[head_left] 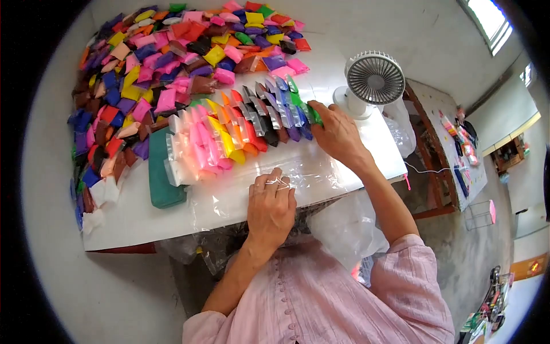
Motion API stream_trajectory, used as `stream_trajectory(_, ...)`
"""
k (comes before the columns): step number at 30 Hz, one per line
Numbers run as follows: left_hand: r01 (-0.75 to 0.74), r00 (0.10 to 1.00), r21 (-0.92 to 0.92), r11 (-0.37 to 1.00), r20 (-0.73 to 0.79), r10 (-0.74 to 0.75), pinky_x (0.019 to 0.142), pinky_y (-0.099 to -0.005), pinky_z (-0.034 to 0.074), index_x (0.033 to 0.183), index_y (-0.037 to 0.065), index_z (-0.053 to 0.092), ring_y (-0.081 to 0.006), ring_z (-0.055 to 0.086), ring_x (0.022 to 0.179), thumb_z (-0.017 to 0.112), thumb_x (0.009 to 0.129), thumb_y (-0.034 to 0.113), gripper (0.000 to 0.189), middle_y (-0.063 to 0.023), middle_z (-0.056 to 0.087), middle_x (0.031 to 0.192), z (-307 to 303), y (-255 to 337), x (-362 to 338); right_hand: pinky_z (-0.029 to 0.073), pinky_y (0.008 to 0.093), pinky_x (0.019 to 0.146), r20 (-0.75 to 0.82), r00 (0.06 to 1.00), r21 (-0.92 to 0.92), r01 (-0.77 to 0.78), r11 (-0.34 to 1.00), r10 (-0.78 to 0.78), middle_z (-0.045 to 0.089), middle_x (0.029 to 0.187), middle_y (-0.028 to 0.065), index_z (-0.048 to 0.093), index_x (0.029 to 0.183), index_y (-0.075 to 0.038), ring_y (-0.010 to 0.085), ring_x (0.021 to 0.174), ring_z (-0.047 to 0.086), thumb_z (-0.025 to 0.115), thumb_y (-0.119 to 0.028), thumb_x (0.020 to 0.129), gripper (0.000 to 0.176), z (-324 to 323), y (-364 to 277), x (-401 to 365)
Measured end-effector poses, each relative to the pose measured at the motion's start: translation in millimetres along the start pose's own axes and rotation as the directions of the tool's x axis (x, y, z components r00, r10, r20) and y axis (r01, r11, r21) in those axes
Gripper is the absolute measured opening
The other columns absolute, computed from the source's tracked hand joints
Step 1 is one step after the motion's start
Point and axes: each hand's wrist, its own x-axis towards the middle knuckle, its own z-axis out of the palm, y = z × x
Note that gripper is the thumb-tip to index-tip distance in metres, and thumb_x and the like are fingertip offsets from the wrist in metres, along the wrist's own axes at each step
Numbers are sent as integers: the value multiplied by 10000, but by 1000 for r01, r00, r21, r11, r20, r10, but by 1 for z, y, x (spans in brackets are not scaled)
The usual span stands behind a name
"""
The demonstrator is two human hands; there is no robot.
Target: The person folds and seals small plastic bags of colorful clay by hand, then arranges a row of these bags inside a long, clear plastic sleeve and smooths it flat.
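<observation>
Table (129, 222): white and smooth, its near edge running just in front of us.
Pile (143, 74): packets heaped along the table's far and left sides; we pick out pink, yellow, blue, red, brown, black and green, many overlapping.
Row (250, 123): packets ranged mid-table, leaning on one another; left to right we read pale, pink, yellow, orange, red, black, brown, blue, green.
Film (323, 172): clear and creased, lying on our side of the row.
Fan (375, 80): pale with a dark grille, upright at the table's right, beyond the row's green end.
Block (163, 172): teal, just beside the row's pale end.
Right hand (339, 131): our fingers bend at the row's green end and touch it; we cannot tell whether they grip.
Left hand (268, 203): ours too, palm down on the film, fingers stretched out, unclenched.
Green packet (316, 116): at our right fingertips, partly hidden.
</observation>
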Motion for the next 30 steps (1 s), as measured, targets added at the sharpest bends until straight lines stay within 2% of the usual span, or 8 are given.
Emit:
stream_trajectory(5, -1, 1000, 68, 998, 17, 0, 905, -433, 434, 1108, -12, 643, -340, 532, 1061, 635, 821, 79, 301, -171, 588, 1177, 1, 2, -1, 447, 494, 850, -25, 1000, -23, -12, 1000, 12, 601, 967, 236, 522, 1322, -83, 421, 904, 590, 516, -147, 856, 471, 3, -3, -2)
stream_trajectory(8, -2, 1000, 81, 997, 23, 1, 896, -431, 433, 1156, 2, 632, -334, 525, 1068, 625, 831, 94, 339, -166, 583, 1185, 0, 3, 1, 484, 517, 786, -15, 1000, 12, -16, 1000, 16, 601, 965, 268, 535, 1204, -63, 448, 869, 621, 528, -286, 927, 356, 1, -7, -1)
stream_trajectory(14, -5, 999, 102, 995, 49, 0, 893, -438, 431, 1179, 2, 620, -334, 522, 1071, 604, 850, 110, 347, -169, 574, 1195, -1, 3, 0, 481, 490, 755, -9, 999, 29, -49, 998, 49, 616, 964, 269, 556, 1109, 10, 437, 858, 621, 604, -582, 866, 642, 1, -14, 4)
stream_trajectory(17, -5, 999, 110, 994, 49, -1, 892, -440, 431, 1182, 0, 617, -335, 524, 1073, 602, 856, 121, 348, -166, 575, 1200, -1, 4, 0, 480, 484, 735, 10, 999, 117, -44, 992, 43, 629, 859, 257, 572, 1009, 40, 430, 818, 620, 636, -573, 844, 638, -3, -9, 9)
stream_trajectory(20, -1, 998, 112, 994, 58, -6, 898, -440, 434, 1204, -1, 602, -332, 527, 1080, 594, 847, 112, 375, -172, 575, 1207, -1, 5, 0, 487, 445, 850, 129, 987, 93, -106, 990, 94, 655, 1058, 279, 583, 1216, 58, 401, 964, 638, 665, -507, 837, 685, -13, -9, 14)
stream_trajectory(23, -34, 995, 196, 980, 100, 14, 914, -438, 435, 1228, -2, 583, -326, 528, 1086, 590, 824, 91, 414, -180, 573, 1212, 1, 8, -1, 488, 446, 857, 145, 983, 39, -116, 992, 109, 661, 1033, 270, 576, 1236, 39, 395, 964, 641, 663, -427, 833, 622, -17, -9, 16)
stream_trajectory(26, -68, 991, 243, 968, 127, 38, 929, -440, 435, 1241, -5, 569, -324, 529, 1093, 586, 802, 67, 445, -188, 569, 1220, -1, 12, 1, 492, 504, 750, -2, 998, -35, -59, 998, 59, 655, 824, 267, 578, 936, 40, 437, 833, 640, 642, -306, 790, 381, -8, -5, 15)
stream_trajectory(30, -94, 991, 244, 965, 115, 67, 954, -430, 434, 1215, -17, 581, -323, 540, 1103, 560, 809, 57, 413, -194, 576, 1228, -1, 15, 3, 505, 486, 771, 8, 997, -55, -80, 995, 81, 665, 848, 251, 581, 943, 39, 419, 842, 650, 677, -314, 760, 409, -9, -3, 16)
